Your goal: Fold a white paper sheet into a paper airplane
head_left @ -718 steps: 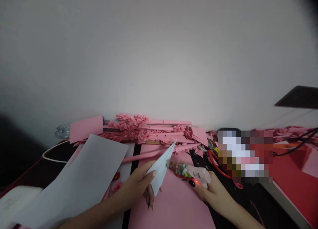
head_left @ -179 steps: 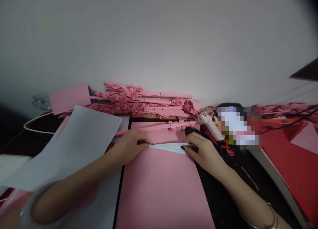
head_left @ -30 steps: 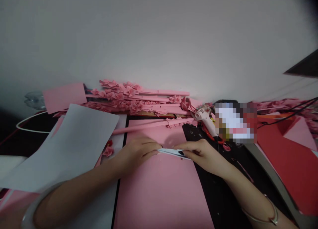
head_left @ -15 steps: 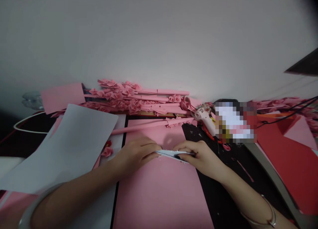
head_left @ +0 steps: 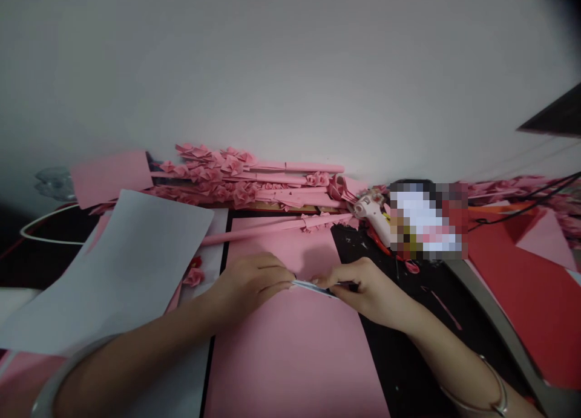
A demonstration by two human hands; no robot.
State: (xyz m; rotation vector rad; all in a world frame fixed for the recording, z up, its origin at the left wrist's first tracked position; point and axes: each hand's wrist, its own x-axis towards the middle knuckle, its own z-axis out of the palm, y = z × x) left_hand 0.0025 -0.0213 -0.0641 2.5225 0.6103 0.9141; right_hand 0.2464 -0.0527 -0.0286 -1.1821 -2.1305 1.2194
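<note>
**Q:** So, what does the figure show, left to right?

**A:** A loose white sheet (head_left: 122, 267) lies at far left. The left hand (head_left: 247, 291) is closed on one end of a folded white paper (head_left: 315, 288), and the right hand (head_left: 367, 291) pinches the other end between thumb and fingers. The paper sits between them, above a pink sheet (head_left: 290, 357). Beyond the right hand lie a hot glue gun (head_left: 372, 212) and a red sheet (head_left: 512, 291).

**Q:** What could go wrong?

**A:** Uneven pull could skew the fold, and an eased pinch could let the narrow paper slip.

**Q:** And compared with half a second earlier?

**A:** The hands stand closer, and the paper shows only as a thinner sliver.
</note>
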